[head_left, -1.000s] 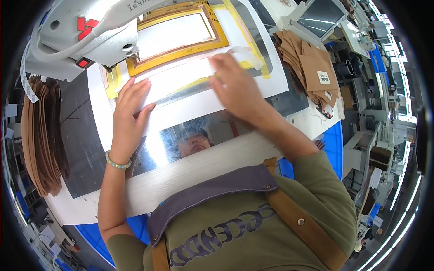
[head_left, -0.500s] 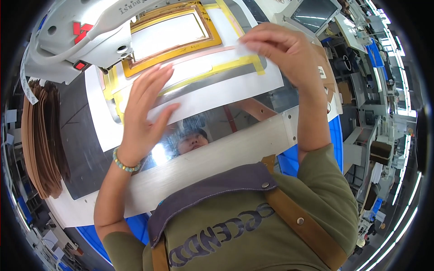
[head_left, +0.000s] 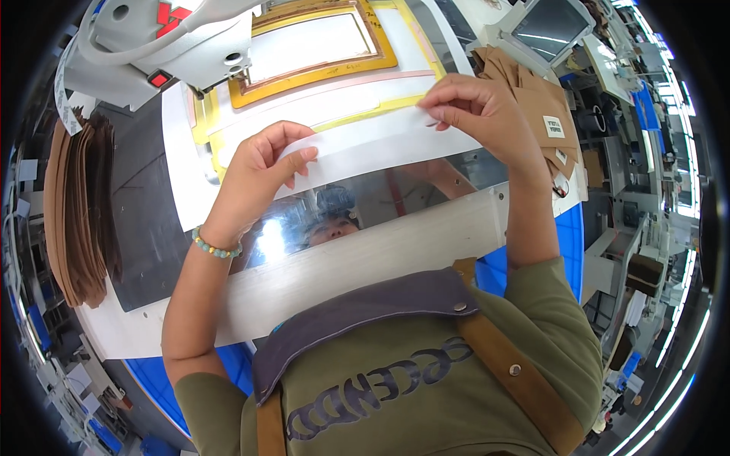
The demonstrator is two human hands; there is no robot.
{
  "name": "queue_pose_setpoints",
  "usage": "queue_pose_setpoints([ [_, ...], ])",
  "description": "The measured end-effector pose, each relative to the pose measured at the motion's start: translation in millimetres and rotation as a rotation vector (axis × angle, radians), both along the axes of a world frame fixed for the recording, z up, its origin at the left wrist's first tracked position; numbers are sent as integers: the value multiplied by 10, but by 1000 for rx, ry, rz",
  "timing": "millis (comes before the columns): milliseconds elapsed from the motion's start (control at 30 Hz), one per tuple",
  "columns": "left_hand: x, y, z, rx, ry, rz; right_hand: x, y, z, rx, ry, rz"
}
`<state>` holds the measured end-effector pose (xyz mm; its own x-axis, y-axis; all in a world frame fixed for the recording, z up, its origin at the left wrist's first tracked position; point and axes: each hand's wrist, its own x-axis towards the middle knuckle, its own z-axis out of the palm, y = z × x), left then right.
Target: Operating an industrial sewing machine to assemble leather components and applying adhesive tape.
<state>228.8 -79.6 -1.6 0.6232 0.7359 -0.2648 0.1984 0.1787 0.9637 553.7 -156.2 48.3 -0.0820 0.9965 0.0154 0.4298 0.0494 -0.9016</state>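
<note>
My left hand (head_left: 275, 158) is closed with its fingers curled at the left end of a white strip of sheet (head_left: 372, 131). At the strip's right end, my right hand (head_left: 468, 108) pinches with thumb and forefinger. The strip runs between both hands along the near yellow tape (head_left: 365, 115) of a flat template. Whether it is a separate piece or part of the larger white paper (head_left: 190, 205) underneath, I cannot tell. Beyond my hands, a yellow rectangular frame (head_left: 319, 80) with a brown inner border lies on the template, under the white machine head.
The white machine head (head_left: 167, 53) with a red button overhangs the far left. Brown pieces (head_left: 76, 213) stand stacked at the left; more brown pieces (head_left: 525, 91) lie at the right near a grey screen (head_left: 551, 30). A shiny metal plate (head_left: 372, 197) borders the near side.
My left hand has gone from spread fingers to a closed grip. My right hand has come down slightly. White sheet now covers the template's grey near edge, which showed before.
</note>
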Motion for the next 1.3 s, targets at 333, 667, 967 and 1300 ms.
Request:
queue_pose_setpoints([
  [333,81,-51,-67,376,122,153,-540,282,-332,488,-401,151],
  [667,-374,178,62,803,216,245,-560,1032,-156,163,-193,302],
  [967,-649,599,-355,1235,634,-57,-588,1987,-361,83,-475,388],
  [1300,-642,613,-350,1205,797,-168,-980,2019,-582,-61,-235,375],
])
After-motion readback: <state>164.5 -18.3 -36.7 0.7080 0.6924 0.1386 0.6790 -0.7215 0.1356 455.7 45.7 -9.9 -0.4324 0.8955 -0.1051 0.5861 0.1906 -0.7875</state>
